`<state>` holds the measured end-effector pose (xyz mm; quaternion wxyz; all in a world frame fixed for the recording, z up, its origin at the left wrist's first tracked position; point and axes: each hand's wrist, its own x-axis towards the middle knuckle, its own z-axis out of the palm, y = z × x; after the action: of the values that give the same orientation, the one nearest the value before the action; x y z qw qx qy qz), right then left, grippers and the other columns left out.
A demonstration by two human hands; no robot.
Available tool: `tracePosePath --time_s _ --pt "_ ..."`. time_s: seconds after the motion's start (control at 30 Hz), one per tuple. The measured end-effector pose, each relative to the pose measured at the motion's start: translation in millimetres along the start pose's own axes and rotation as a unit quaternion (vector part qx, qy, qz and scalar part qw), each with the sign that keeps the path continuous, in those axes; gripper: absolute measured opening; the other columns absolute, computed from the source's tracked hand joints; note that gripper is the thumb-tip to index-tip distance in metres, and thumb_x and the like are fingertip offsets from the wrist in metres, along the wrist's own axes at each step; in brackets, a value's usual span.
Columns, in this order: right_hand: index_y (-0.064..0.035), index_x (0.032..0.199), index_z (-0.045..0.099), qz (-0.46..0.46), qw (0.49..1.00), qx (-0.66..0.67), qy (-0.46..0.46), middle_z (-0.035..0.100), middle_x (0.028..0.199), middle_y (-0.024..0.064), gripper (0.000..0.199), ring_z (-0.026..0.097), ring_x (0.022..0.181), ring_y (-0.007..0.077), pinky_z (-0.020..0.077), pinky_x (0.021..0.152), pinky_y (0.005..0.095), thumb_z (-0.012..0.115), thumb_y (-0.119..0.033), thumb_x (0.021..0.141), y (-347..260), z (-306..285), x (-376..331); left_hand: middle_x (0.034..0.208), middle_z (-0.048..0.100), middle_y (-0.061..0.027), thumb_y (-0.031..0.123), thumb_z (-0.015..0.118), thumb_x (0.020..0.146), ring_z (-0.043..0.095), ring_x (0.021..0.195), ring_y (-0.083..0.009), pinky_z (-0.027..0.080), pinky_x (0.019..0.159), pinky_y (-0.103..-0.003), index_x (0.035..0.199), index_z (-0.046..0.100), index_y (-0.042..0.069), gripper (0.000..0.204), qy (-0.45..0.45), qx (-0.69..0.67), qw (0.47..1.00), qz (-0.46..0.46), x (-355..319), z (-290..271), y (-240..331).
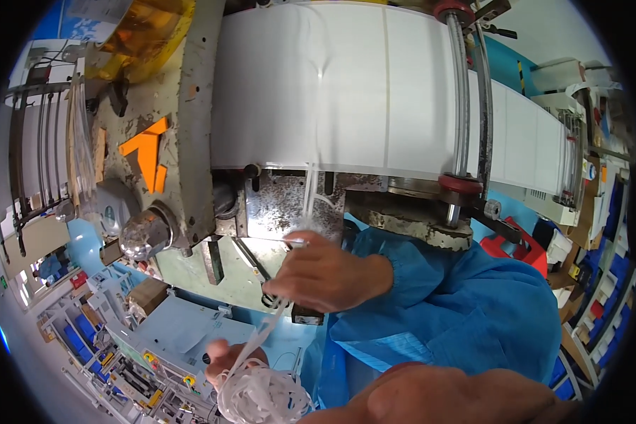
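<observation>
A thin whitish strip [310,187] hangs from the edge of a broad white sheet [261,92] on the machine. My right hand [325,274], in a blue sleeve, is closed around this strip in front of the metal frame. Below the hand the strip slants down to a loose, tangled bundle of the same strip [265,396] at the lower edge. Beside and behind that bundle, my left hand [234,357] grips it, its thumb raised and its other fingers mostly hidden.
A steel roller shaft [459,120] with red collars stands right of the sheet. On the left are the machine's worn side plate [191,92] with an orange arrow [147,152] and a rounded metal knob [147,232]. A light-blue table [184,325] lies lower left.
</observation>
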<state>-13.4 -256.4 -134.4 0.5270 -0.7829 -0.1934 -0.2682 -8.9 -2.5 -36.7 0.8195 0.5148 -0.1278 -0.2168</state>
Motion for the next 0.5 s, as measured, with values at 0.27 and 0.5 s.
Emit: tracePosePath --time_s 0.27,0.5 --pt "-0.0121 0.097 0.062 0.043 0.997 -0.049 0.048 0.059 0.088 0.0 0.017 0.059 0.086 0.0165 0.0338 0.103 0.0479 0.066 -0.008 0.081 12 -6 7 0.086 0.057 -0.0158 0.013 0.055 0.088 0.057 0.054 -0.0328 0.053 0.06 -0.051 0.084 0.051 0.009 0.007 0.11 -0.06 0.991 -0.053 -19 -12 31" --pt "-0.0071 0.096 0.06 -0.028 0.999 0.015 0.029 0.058 0.089 0.0032 0.011 0.058 0.082 0.0179 0.044 0.091 0.0426 0.062 -0.01 0.085 -16 6 25 0.088 0.058 -0.0127 0.023 0.054 0.09 0.054 0.077 -0.0324 0.047 0.068 -0.049 0.095 0.058 0.012 0.013 -0.249 -0.025 0.939 -0.237 28 -21 98"
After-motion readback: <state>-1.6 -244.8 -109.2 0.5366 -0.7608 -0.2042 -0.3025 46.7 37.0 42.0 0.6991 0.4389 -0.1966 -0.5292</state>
